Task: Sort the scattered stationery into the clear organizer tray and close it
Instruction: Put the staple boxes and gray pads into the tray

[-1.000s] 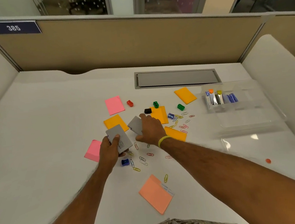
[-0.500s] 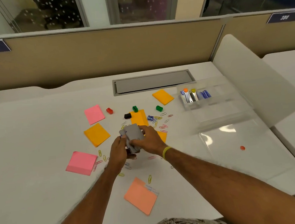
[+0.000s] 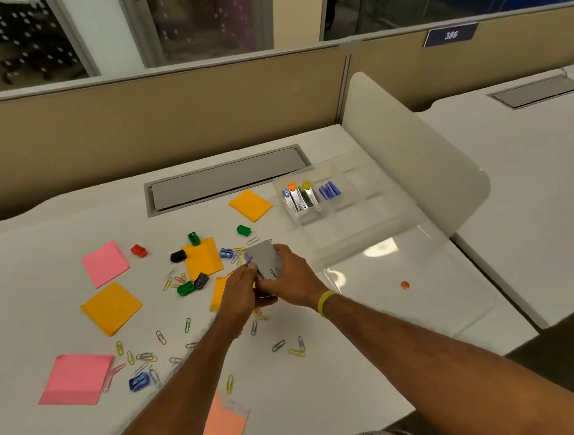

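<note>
Both hands meet over the middle of the white desk around a small stack of grey cards. My right hand grips the stack from the right, my left hand pinches its left edge. The clear organizer tray stands open at the back right, with staplers and blue items in two compartments. Its clear lid lies flat toward me. Scattered left of my hands are orange sticky pads, pink pads, small sharpeners and several coloured paper clips.
A grey cable hatch is set into the desk at the back. A white curved divider rises to the right of the tray. A small orange dot lies on the lid. A salmon pad sits near the front edge.
My two hands, each holding a grey card a second ago, have come together and stacked the cards. The view has swung to the right, and the hands have moved toward the tray.
</note>
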The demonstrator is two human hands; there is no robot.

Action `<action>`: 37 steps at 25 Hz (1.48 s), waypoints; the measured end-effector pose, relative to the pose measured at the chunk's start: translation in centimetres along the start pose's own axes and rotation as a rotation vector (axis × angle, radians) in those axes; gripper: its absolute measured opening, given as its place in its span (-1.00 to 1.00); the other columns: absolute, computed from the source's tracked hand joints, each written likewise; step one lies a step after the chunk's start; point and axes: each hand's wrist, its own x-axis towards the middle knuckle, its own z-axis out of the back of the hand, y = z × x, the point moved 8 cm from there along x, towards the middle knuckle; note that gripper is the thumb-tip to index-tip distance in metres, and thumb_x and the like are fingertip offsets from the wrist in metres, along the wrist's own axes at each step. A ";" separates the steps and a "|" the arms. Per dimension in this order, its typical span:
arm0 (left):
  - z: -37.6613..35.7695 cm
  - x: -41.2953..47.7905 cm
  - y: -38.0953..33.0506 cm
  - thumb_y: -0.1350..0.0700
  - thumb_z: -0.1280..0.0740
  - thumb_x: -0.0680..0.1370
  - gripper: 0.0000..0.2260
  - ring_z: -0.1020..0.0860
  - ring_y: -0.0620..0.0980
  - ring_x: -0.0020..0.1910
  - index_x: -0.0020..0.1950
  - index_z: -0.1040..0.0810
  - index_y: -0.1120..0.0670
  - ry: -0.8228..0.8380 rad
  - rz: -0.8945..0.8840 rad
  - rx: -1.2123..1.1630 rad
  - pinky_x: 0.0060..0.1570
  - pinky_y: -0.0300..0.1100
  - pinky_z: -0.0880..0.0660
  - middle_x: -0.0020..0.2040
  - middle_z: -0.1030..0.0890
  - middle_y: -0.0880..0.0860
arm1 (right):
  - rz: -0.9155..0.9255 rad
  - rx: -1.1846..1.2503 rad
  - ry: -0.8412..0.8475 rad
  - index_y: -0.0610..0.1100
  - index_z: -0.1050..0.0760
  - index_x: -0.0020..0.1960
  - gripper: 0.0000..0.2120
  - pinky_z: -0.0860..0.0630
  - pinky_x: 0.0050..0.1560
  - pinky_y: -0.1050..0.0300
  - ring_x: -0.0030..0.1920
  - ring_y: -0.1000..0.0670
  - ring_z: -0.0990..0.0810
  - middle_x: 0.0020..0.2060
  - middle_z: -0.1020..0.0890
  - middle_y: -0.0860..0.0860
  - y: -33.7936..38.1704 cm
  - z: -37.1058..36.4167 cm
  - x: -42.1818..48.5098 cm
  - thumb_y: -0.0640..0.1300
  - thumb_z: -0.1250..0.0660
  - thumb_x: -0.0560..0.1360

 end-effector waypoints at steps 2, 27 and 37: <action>-2.2 1.1 -0.9 0.02 -0.08 0.68 -0.69 -0.67 0.09 -0.07 0.33 -0.44 0.11 0.031 -0.030 0.066 -0.18 -0.08 -0.63 0.05 -0.65 0.17 | -0.004 -0.015 -0.056 -0.04 -0.31 0.34 -0.35 -0.58 -0.10 0.23 0.03 0.00 -0.53 0.08 -0.51 0.03 -0.9 2.3 0.6 0.15 -0.47 0.37; -10.2 13.0 -1.1 0.00 -0.37 0.54 -0.36 -0.55 0.11 0.16 0.53 -0.13 0.00 -0.055 -0.060 0.551 0.14 0.02 -0.52 0.39 -0.43 0.09 | -0.372 -0.499 -0.351 -0.19 -0.30 0.29 -0.36 -0.51 0.19 -0.10 0.19 -0.19 -0.51 0.18 -0.50 -0.16 -12.2 26.8 19.8 0.10 -0.44 0.37; -9.5 13.1 -1.1 -0.02 -0.33 0.56 -0.43 -0.54 0.02 0.08 0.50 -0.20 0.01 -0.045 -0.092 0.627 0.12 0.04 -0.52 0.34 -0.46 0.09 | -0.260 -0.618 -0.366 -0.19 -0.31 0.33 -0.42 -0.50 0.15 -0.07 0.23 -0.16 -0.46 0.20 -0.47 -0.14 -10.9 26.6 18.8 0.06 -0.37 0.43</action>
